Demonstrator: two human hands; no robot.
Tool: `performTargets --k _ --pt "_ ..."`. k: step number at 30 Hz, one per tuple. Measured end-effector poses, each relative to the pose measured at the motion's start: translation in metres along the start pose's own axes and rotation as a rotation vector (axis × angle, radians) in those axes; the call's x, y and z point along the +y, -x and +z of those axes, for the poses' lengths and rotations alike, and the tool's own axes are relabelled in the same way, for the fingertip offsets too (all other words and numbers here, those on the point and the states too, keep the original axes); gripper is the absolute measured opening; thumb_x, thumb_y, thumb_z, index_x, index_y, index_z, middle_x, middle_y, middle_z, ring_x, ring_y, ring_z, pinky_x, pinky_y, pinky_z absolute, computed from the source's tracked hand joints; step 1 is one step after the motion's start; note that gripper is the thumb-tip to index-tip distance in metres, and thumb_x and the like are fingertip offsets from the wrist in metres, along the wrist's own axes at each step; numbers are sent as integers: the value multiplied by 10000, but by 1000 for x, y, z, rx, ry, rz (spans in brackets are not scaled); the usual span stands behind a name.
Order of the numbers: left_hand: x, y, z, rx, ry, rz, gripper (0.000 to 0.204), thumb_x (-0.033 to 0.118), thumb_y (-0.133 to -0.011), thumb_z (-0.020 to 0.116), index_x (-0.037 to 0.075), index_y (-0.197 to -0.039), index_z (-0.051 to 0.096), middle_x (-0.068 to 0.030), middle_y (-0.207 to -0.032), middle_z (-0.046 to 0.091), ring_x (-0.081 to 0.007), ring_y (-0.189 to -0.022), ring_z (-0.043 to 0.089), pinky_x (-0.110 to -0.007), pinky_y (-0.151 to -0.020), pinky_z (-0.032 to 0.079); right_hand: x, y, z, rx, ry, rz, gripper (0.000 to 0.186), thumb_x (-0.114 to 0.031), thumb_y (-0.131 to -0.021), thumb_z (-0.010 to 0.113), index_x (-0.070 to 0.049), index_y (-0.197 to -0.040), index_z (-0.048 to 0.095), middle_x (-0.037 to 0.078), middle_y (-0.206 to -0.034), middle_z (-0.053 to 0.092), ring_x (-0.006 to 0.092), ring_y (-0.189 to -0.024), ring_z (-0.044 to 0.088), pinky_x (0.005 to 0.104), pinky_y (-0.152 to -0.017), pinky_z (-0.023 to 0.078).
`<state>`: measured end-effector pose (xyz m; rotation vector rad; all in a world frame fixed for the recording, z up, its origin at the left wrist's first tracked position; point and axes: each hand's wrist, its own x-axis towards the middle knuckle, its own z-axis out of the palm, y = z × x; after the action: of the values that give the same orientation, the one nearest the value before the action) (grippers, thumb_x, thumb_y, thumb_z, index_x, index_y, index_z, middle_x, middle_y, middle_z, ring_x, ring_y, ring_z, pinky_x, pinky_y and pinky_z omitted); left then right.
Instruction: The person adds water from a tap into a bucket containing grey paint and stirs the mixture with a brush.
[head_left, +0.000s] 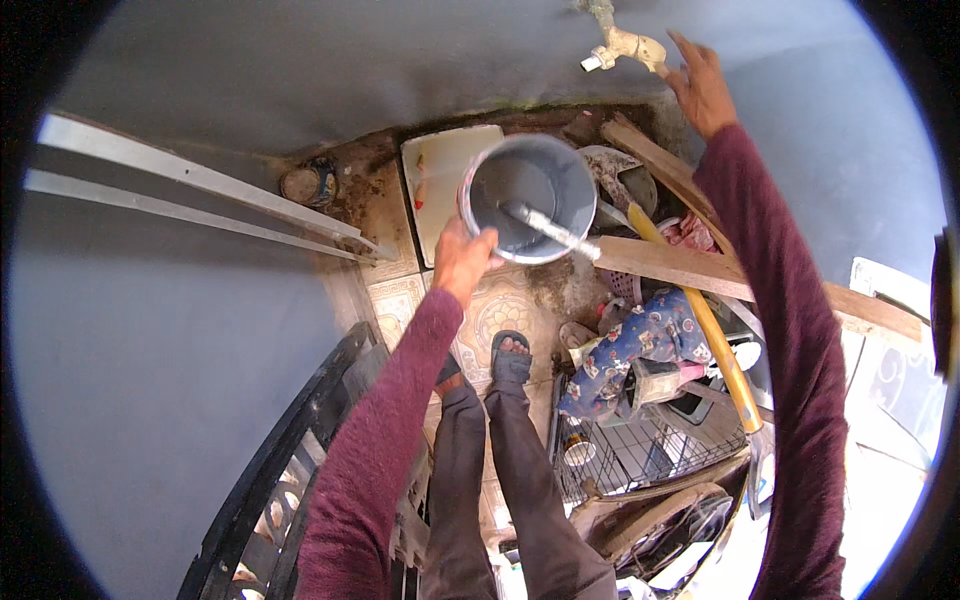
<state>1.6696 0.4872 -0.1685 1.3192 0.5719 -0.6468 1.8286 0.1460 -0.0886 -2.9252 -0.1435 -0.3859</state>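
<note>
My left hand [463,260] grips the near left rim of a round bucket [483,165], thumb over the edge. The bucket is grey inside, with its mouth facing up toward me. A white-smeared stick [550,230] leans in it and sticks out over the right rim; its lower end is hard to make out. At the upper right, a cream-coloured tap [628,45] comes out of the grey wall. My right hand [703,90] is at the tap's handle end with fingers apart; whether they touch it is unclear. No stream shows at the spout.
Wooden planks [675,262] and a yellow-handled tool [715,335] lie across clutter on the right, above a wire rack [640,455] and blue patterned cloth [640,345]. Pale metal bars [200,180] stand left; a dark slatted frame [270,460] is lower left. A can [308,182] sits by the wall.
</note>
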Motion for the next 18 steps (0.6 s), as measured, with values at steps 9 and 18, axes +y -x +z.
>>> performTargets --k 9,18 --pt "73 -61 47 -28 -51 -1 280 96 -882 559 -91 -1079 495 -179 -1080 576 -267 -923 648 -330 -805 605 21 -67 22 -661 -225 30 468 -246 -871 649 -48 -1269 503 122 -927 608 204 -804 604 352 -662 549" --pt "88 -69 56 -48 42 -70 244 106 -863 571 -58 -1035 518 -135 -1016 585 -246 -874 650 -310 -777 613 9 -52 17 -440 20 -179 490 -169 -749 742 -6 -1139 493 225 -1066 596 419 -995 578 478 -845 453"
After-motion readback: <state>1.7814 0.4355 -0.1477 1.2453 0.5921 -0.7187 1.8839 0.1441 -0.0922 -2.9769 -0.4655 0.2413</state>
